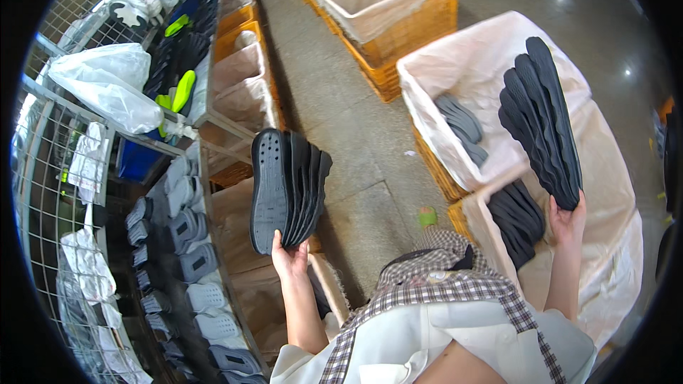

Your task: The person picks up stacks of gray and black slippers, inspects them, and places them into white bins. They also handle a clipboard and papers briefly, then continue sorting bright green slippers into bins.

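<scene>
My left hand (290,259) is closed round the lower end of a stack of black shoe soles (288,185); the front sole shows small holes near its top. On the other side, my right hand (567,220) grips the heel end of a second stack of black shoe soles (544,117), fanned out and wavy-edged. That stack is raised over two cloth-lined baskets. More dark soles (514,219) lie in the nearer basket (597,277), just left of my right hand. Grey soles (459,128) rest in the farther basket (423,71).
A metal rack (220,242) on the left carries rows of grey shoe parts (206,297), with a wire mesh panel (43,192) beside it. Lined orange baskets (245,64) run along the rack. Further lined baskets (413,25) stand ahead. A grey floor aisle (356,149) lies between.
</scene>
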The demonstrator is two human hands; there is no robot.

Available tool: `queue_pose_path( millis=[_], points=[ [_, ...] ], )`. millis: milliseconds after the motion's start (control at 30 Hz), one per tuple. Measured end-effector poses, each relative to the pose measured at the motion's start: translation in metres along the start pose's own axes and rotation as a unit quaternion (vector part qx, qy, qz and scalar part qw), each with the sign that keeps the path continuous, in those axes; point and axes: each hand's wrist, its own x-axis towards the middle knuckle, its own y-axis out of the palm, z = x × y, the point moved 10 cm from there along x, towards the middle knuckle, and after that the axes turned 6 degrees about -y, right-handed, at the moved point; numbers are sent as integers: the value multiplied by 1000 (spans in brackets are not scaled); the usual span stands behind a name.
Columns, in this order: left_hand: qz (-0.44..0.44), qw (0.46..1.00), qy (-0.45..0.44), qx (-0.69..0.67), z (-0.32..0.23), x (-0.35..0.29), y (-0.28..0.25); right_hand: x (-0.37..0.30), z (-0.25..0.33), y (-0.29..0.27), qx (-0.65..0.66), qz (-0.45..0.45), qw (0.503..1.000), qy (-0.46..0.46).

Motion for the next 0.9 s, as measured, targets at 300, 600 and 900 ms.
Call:
queue_pose_path(
  millis=[300, 600, 900],
  points=[
    [-157, 979, 104, -76, -79, 85, 41, 154, -158, 271, -40, 94, 985, 137],
    [-130, 984, 95, -80, -128, 297, 164, 269, -335, 475, -51, 123, 971, 200],
    [-116, 988, 81, -61, -192, 498, 347, 372, -445, 649, -76, 84, 972, 204]
  ],
)
